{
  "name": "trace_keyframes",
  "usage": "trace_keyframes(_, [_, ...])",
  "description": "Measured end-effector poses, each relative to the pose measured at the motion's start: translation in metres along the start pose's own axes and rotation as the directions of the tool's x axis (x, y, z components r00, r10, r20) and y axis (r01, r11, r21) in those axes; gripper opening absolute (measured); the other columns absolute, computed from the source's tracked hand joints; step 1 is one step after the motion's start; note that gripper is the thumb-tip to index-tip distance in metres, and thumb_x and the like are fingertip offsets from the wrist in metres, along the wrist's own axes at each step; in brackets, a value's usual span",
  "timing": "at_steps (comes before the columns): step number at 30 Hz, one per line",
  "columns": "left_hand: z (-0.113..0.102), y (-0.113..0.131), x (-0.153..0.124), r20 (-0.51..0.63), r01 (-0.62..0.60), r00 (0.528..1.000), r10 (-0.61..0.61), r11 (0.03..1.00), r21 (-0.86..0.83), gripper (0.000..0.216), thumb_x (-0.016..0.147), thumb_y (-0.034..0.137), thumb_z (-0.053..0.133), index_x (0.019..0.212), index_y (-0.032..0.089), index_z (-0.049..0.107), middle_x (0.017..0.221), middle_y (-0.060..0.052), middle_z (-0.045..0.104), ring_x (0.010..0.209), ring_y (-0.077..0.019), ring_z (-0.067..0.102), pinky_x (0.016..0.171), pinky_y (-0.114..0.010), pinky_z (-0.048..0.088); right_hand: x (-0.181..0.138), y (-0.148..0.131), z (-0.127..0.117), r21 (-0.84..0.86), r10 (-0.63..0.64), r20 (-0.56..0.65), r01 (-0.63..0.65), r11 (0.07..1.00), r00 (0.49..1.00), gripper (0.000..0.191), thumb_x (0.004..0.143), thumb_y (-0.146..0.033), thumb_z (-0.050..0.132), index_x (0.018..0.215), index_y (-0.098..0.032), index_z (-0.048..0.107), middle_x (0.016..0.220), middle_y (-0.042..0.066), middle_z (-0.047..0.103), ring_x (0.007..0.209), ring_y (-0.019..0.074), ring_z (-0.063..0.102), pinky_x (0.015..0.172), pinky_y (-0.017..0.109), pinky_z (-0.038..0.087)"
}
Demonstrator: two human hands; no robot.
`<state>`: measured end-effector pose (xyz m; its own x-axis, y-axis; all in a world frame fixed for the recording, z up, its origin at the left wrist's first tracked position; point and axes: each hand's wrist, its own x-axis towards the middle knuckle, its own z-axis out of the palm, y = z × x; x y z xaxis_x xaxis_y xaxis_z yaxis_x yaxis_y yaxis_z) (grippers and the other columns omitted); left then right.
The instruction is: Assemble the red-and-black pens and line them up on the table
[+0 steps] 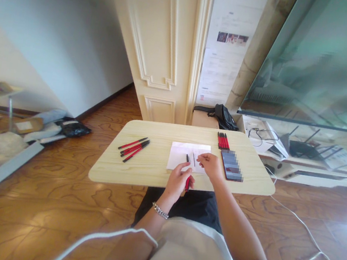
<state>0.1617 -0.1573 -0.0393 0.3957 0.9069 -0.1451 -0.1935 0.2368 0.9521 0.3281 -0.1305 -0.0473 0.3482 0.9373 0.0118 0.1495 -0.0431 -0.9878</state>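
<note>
My left hand (178, 181) is closed around a red pen with a black tip (187, 171), held over the near edge of a white sheet of paper (179, 153) on a small light wooden table (142, 169). My right hand (210, 164) rests on the right part of the sheet with fingers pinched together beside a thin dark piece (194, 159); what it pinches is too small to name. A silver bracelet sits on my left wrist.
Several red pens (134, 146) lie loose on the table's left side and a tidy row of red pens (222, 141) at the far right. A phone (231, 165) lies right of the paper. A white cable crosses the wooden floor; clutter lies at left.
</note>
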Motion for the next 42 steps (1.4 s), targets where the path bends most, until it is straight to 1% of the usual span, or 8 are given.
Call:
trace_keyframes(5, [-0.002, -0.002, 0.003, -0.043, -0.004, 0.999, 0.005, 1.0, 0.022, 0.051, 0.076, 0.052, 0.063, 0.108, 0.013, 0.058, 0.064, -0.005, 0.066, 0.046, -0.0144, 0.06, 0.038, -0.02, 0.038, 0.027, 0.002, -0.002, -0.552, -0.166, 0.041, 0.161, 0.818, 0.985, 0.021, 0.076, -0.033, 0.061, 0.068, -0.017, 0.07, 0.067, 0.005, 0.069, 0.064, 0.0158, 0.059, 0.061, 0.026, 0.039])
trace_keyframes(10, [-0.002, 0.002, 0.005, -0.087, -0.015, 0.996, 0.011, 0.999, -0.042, 0.051, 0.073, 0.053, 0.066, 0.104, 0.013, 0.058, 0.062, -0.003, 0.066, 0.047, -0.0148, 0.061, 0.043, -0.023, 0.045, 0.027, 0.007, 0.009, -0.709, -0.141, 0.067, 0.146, 0.689, 0.988, 0.015, 0.076, -0.029, 0.063, 0.074, -0.02, 0.074, 0.078, 0.008, 0.072, 0.075, 0.0198, 0.063, 0.065, 0.027, 0.038])
trace_keyframes(14, [-0.003, 0.004, 0.006, -0.099, -0.047, 0.994, 0.04, 0.997, -0.069, 0.051, 0.074, 0.053, 0.066, 0.107, 0.014, 0.056, 0.066, -0.005, 0.068, 0.052, -0.0164, 0.064, 0.049, -0.026, 0.05, 0.023, 0.003, 0.008, -0.678, -0.147, 0.01, 0.115, 0.726, 0.989, 0.018, 0.079, -0.033, 0.061, 0.079, -0.02, 0.073, 0.083, 0.008, 0.072, 0.077, 0.0199, 0.063, 0.067, 0.027, 0.039])
trace_keyframes(18, [-0.002, 0.006, 0.008, -0.112, -0.072, 0.992, 0.061, 0.993, -0.094, 0.049, 0.075, 0.051, 0.066, 0.107, 0.015, 0.055, 0.074, -0.008, 0.07, 0.061, -0.0196, 0.068, 0.06, -0.033, 0.055, 0.007, -0.01, 0.002, -0.469, -0.212, -0.074, 0.153, 0.87, 0.975, 0.025, 0.084, -0.037, 0.052, 0.081, -0.019, 0.069, 0.08, 0.005, 0.07, 0.072, 0.0179, 0.061, 0.066, 0.027, 0.04])
trace_keyframes(25, [-0.002, 0.005, 0.01, -0.12, -0.225, 0.969, 0.217, 0.973, -0.052, 0.044, 0.075, 0.045, 0.069, 0.105, 0.016, 0.056, 0.085, -0.009, 0.071, 0.076, -0.0193, 0.069, 0.069, -0.032, 0.055, -0.045, -0.021, 0.006, -0.159, -0.222, 0.082, 0.233, 0.959, 0.972, 0.021, 0.075, -0.038, 0.063, 0.082, -0.018, 0.065, 0.079, 0.003, 0.068, 0.072, 0.016, 0.059, 0.067, 0.027, 0.044])
trace_keyframes(33, [0.0, -0.001, 0.009, -0.099, -0.247, 0.965, 0.244, 0.969, -0.021, 0.041, 0.075, 0.043, 0.069, 0.104, 0.018, 0.056, 0.095, -0.01, 0.071, 0.071, -0.0191, 0.068, 0.056, -0.027, 0.053, -0.064, -0.014, 0.023, -0.198, -0.223, 0.113, 0.242, 0.95, 0.968, 0.012, 0.076, -0.028, 0.059, 0.084, -0.02, 0.064, 0.076, 0.001, 0.067, 0.072, 0.0153, 0.062, 0.061, 0.025, 0.045])
trace_keyframes(38, [-0.007, -0.001, 0.016, -0.078, -0.235, 0.968, 0.238, 0.971, 0.036, 0.041, 0.076, 0.041, 0.069, 0.108, 0.017, 0.058, 0.098, -0.01, 0.071, 0.086, -0.0212, 0.069, 0.076, -0.034, 0.056, -0.048, -0.009, 0.01, -0.186, -0.174, 0.135, 0.197, 0.962, 0.975, 0.018, 0.077, -0.03, 0.061, 0.091, -0.02, 0.065, 0.08, 0.003, 0.071, 0.074, 0.0162, 0.065, 0.068, 0.027, 0.048])
trace_keyframes(42, [-0.028, 0.003, 0.024, -0.103, -0.33, 0.922, 0.374, 0.896, 0.298, 0.032, 0.077, 0.038, 0.068, 0.101, 0.018, 0.063, 0.099, -0.009, 0.07, 0.093, -0.0205, 0.067, 0.084, -0.034, 0.054, -0.017, -0.008, -0.014, -0.336, -0.072, 0.037, 0.08, 0.938, 0.997, 0.022, 0.075, -0.033, 0.064, 0.091, -0.018, 0.067, 0.077, 0.004, 0.072, 0.07, 0.0176, 0.066, 0.065, 0.027, 0.047])
